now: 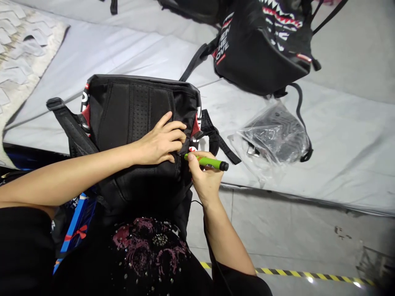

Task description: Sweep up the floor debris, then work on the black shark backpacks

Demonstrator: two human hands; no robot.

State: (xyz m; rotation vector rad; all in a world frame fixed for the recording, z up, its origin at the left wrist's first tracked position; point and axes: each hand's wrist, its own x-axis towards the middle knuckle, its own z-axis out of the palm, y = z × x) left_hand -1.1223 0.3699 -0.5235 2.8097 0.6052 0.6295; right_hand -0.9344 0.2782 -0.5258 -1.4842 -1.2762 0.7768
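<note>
A black backpack [129, 111] lies back-side up on the edge of a grey work surface [324, 139], its straps spread to both sides. My left hand [162, 142] rests on the bag's lower right part, fingers curled and pressing the fabric near the side seam. My right hand [205, 179] grips a green pen-like tool [208, 162] with a black end, its tip held against the bag's right edge just beside my left fingers.
A second black backpack [262, 45] with shark-teeth print stands at the back right. A clear plastic bag [273, 133] with dark contents lies to the right of me. A white textured mat [21, 45] is at far left. Yellow-black floor tape [308, 274] runs below.
</note>
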